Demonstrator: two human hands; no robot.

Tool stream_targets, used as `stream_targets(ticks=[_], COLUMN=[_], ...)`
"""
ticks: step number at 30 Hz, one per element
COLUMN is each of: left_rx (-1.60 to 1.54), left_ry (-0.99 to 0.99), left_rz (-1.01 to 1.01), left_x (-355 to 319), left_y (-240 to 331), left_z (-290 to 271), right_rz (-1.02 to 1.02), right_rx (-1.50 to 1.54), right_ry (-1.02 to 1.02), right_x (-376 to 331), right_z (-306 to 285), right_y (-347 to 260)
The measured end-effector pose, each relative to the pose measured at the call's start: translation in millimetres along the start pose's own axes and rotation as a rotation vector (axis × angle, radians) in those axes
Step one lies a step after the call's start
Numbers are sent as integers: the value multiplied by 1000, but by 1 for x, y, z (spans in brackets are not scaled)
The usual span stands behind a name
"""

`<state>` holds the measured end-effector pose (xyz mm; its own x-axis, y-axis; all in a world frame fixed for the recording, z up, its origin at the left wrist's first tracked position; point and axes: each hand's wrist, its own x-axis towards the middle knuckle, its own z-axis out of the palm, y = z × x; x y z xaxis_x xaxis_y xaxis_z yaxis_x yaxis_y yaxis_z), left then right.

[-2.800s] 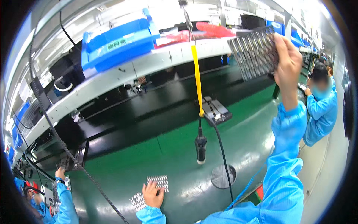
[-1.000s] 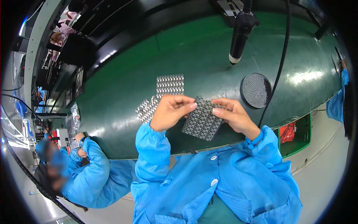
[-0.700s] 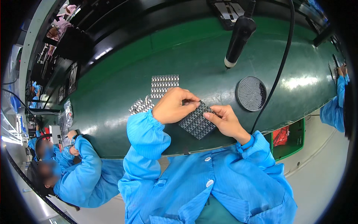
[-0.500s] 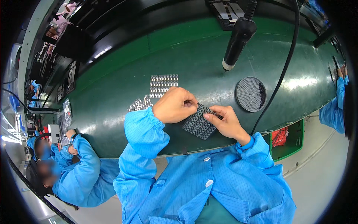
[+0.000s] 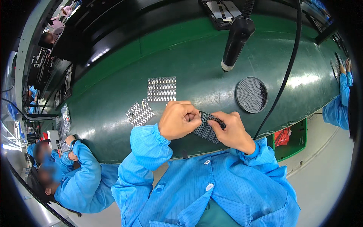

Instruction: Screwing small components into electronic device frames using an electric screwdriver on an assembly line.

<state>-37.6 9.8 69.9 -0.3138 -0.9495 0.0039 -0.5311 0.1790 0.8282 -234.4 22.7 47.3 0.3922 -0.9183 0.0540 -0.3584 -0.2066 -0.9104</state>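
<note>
We see a co-worker in a blue smock (image 5: 85, 178) far left, seated at the bench (image 5: 113, 94), hands at its edge. Clear plastic bag (image 5: 66, 118) lies just past those hands.

Next we have two light sheets flat on the bench, each with rows of small pieces: the smaller sheet (image 5: 140, 114) is skewed, the larger sheet (image 5: 162, 89) sits just beyond it to the right, nearly square to us.

Our left hand (image 5: 179, 120) is curled, thumb and fingers pinching the upper left corner of the dark sheet (image 5: 206, 129). That sheet is between our hands, tilted, near the bench's front edge, partly covered by fingers. Our right hand (image 5: 232, 131) grips its upper right side, thumb on top.

Up at the back we see a dark tray (image 5: 214, 17) with pale strips. Black power screwdriver (image 5: 237, 39) hangs tip down, right of the sheets. Past it, a round gray dish (image 5: 248, 94) full of small holes, dark bits bunched along its right side; too small for us to identify.

Black cable (image 5: 289, 72) runs down just right of the dish. Below the bench edge, green bin (image 5: 298, 142) with a red bag (image 5: 282, 137) inside. Far right, we see another person's blue sleeve (image 5: 336, 111).
</note>
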Motion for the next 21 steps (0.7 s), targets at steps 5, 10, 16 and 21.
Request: stream_targets(ticks=[5,10,16,21], left_rx=[-83,-89,-450,-326], left_ry=[82,210,219,124], left_rz=[-8,33,-33,-73], left_x=[-8,-14,-18,-23], left_y=[-4,-6,-19,-22], left_z=[9,9,4,1], right_rz=[-53,-68,106,107], right_rx=[-49,-3,459,510], right_ry=[-51,51,-43,-61], right_x=[0,7,13,13], right_z=[-6,-8,-11,-9], right_y=[-9,-13,6,0])
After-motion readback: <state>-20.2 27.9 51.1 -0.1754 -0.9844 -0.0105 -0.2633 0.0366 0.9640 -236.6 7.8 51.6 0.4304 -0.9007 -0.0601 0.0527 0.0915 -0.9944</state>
